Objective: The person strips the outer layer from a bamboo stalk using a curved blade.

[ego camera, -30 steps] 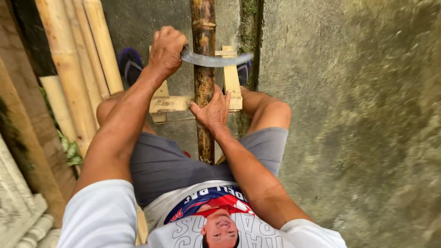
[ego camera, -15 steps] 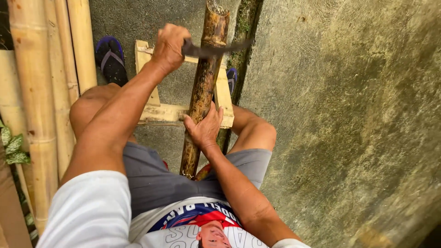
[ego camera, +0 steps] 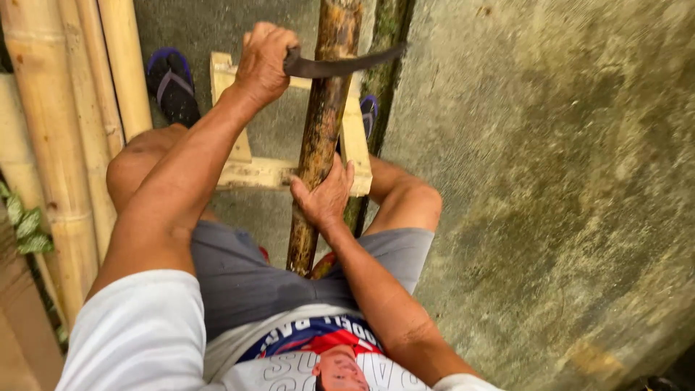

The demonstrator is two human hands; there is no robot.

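Nearest the camera, the right hand (ego camera: 326, 197) is wrapped around the mottled brown bamboo pole (ego camera: 322, 137) at mid-length, its grip closed on the stem with the thumb lying up one side, forearm running down toward the white sleeve. The left arm stretches farther out, nearly straight, and the left hand (ego camera: 264, 64) is a tight fist, grip shut on the handle of the dark curved metal blade (ego camera: 346, 65), whose edge lies across the pole near its upper end. The pole rises between the person's bare knees, leaning slightly right, over grey shorts. Compared with half a second ago, the right hand has moved higher on the pole, closer to the pale wooden frame (ego camera: 289, 172), and the blade lies flatter across the stem, while the view has tilted a little. The pole's skin is rough, blotched brown and yellow with a ringed node; the frame is squared, light raw timber. Farther off, a blue and black rubber sandal (ego camera: 170, 83) rests on the grey concrete floor (ego camera: 550, 181), stained green. At the left lean smooth yellow bamboo stalks (ego camera: 54, 145), jointed and thick.
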